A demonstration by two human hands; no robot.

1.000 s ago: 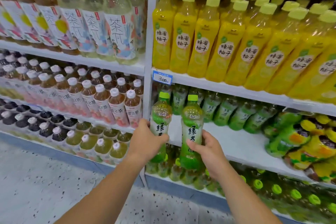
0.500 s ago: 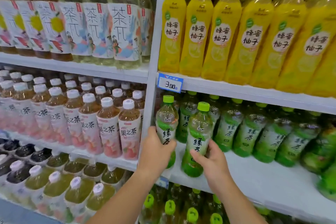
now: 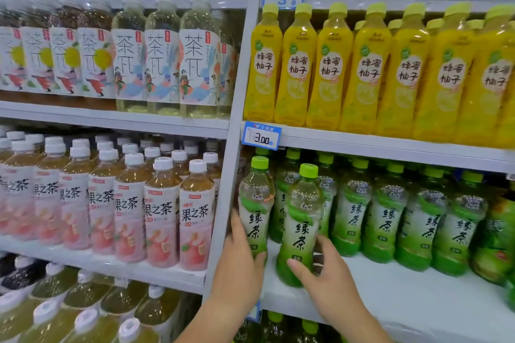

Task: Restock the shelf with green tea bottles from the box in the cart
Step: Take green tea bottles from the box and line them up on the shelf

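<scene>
Left hand, right hand gripping waisted plastic green tea bottles

Two bare forearms reach up from the near edge, side by side and a little apart. The left hand shows its back and grips the lower part of the left bottle, thumb across the front and fingers up its left side. The right hand grips the base of the right bottle, thumb in front and fingers curled behind it.
</scene>
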